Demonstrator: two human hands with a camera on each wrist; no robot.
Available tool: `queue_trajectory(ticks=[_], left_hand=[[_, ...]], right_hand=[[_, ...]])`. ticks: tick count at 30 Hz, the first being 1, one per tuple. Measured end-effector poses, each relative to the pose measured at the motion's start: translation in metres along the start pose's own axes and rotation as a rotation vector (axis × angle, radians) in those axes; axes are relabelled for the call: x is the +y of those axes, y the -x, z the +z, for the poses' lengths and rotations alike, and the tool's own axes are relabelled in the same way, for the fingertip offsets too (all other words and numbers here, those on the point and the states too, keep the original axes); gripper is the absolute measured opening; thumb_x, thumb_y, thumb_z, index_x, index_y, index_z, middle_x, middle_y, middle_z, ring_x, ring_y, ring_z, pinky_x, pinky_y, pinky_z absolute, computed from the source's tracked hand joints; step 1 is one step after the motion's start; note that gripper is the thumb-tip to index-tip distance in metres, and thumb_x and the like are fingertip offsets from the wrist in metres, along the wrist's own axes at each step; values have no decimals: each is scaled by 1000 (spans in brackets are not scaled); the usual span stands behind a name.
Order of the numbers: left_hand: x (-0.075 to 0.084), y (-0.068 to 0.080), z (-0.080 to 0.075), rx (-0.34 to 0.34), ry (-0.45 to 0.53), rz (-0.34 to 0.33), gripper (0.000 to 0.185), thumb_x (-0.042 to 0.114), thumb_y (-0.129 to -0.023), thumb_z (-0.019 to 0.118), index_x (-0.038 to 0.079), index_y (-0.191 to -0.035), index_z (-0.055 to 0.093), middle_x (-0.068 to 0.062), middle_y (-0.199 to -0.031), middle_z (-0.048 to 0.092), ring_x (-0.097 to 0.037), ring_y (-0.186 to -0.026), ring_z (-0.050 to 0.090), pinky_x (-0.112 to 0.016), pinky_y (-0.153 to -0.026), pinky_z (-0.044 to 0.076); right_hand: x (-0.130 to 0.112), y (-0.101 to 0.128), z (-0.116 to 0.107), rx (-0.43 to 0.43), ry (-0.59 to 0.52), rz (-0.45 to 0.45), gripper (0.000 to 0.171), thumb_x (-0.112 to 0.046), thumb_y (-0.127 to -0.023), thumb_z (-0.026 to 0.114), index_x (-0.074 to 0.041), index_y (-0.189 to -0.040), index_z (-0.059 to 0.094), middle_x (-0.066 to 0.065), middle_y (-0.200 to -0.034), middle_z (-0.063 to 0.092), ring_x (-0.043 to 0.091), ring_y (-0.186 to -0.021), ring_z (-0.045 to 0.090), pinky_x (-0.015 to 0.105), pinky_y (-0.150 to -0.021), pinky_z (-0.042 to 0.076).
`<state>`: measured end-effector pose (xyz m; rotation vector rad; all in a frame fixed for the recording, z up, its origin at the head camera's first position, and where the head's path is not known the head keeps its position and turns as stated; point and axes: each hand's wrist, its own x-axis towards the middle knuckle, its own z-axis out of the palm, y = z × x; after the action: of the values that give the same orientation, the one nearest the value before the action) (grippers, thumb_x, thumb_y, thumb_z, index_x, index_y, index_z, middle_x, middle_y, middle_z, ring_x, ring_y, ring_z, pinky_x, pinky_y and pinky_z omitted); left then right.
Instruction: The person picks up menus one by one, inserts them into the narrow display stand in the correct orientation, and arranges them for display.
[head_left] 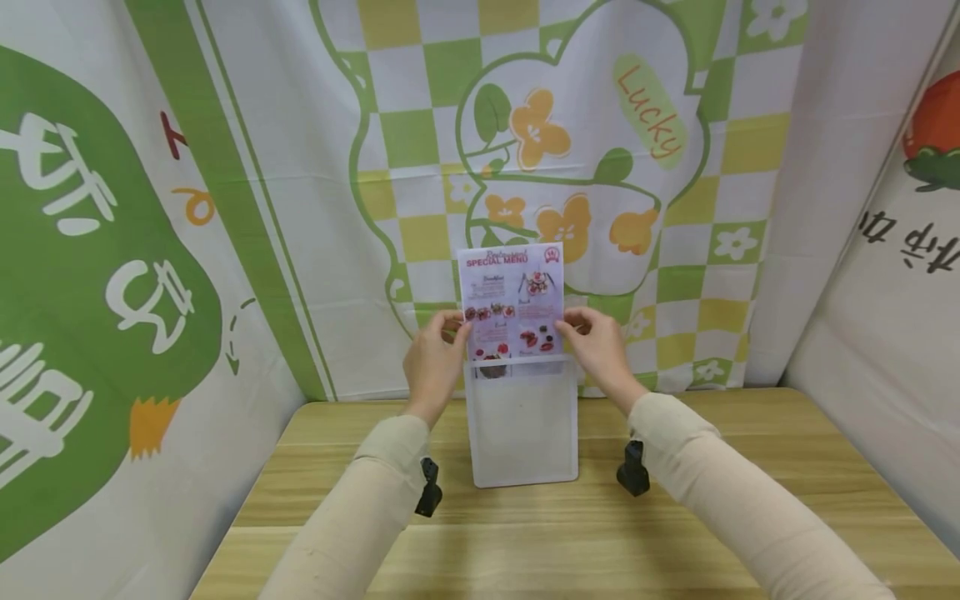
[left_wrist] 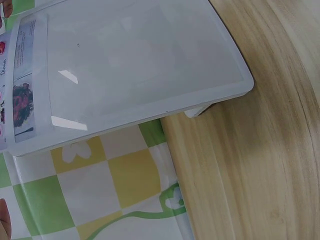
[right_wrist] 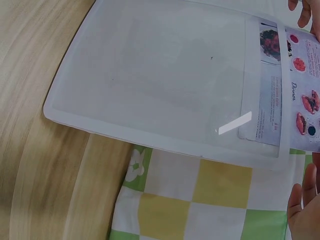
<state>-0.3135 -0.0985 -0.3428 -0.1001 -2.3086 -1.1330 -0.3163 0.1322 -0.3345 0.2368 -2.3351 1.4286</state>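
A printed menu sheet (head_left: 513,300) headed "SPECIAL MENU" stands upright, its lower end inside the top of a white-framed clear display holder (head_left: 522,429). My left hand (head_left: 437,360) pinches the sheet's left edge. On the opposite edge, my right hand (head_left: 600,350) pinches it between thumb and fingers. Through the holder's front panel (right_wrist: 165,75), the right wrist view shows the sheet's bottom strip (right_wrist: 270,100) lying behind the clear face. The left wrist view shows that strip (left_wrist: 25,80) too, along with a small white foot (left_wrist: 197,111) behind the holder.
The holder stands on a wooden table (head_left: 517,542). Behind it hangs a green, yellow and white checked cloth (head_left: 420,142) with a "Lucky" print. Printed cloth walls (head_left: 90,275) rise at both sides. A black wrist device (head_left: 634,468) hangs under each sleeve.
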Motion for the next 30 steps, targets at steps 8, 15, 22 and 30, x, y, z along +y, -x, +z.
queue_trajectory(ticks=[8,15,22,30], left_hand=[[-5,4,2,4,-13,9,22,33,-96,66,17,-111,68,4,-96,72,-15,-80,63,-34,-64,45],[-11,11,5,-4,-11,7,21,32,-96,66,16,-109,68,3,-94,72,-16,-80,62,-35,-67,45],[-15,16,7,-19,-15,8,22,32,-96,66,17,-111,68,4,-96,71,-15,-82,62,-35,-67,45],[-13,16,6,-27,-28,-8,26,35,-96,65,19,-116,67,7,-99,71,-13,-83,62,-33,-66,46]], right_hand=[[2,0,1,2,-3,8,25,-16,-96,68,1,-114,68,17,-107,69,26,-92,59,35,-80,49],[-3,-4,-1,30,-9,-2,27,-18,-95,68,1,-114,68,17,-107,69,27,-93,58,35,-81,47],[-6,-6,-3,40,-11,-8,25,-15,-95,68,3,-113,68,18,-106,68,27,-92,57,34,-80,47],[1,0,-1,28,-13,17,22,-15,-95,69,2,-109,69,16,-102,68,24,-89,57,32,-77,46]])
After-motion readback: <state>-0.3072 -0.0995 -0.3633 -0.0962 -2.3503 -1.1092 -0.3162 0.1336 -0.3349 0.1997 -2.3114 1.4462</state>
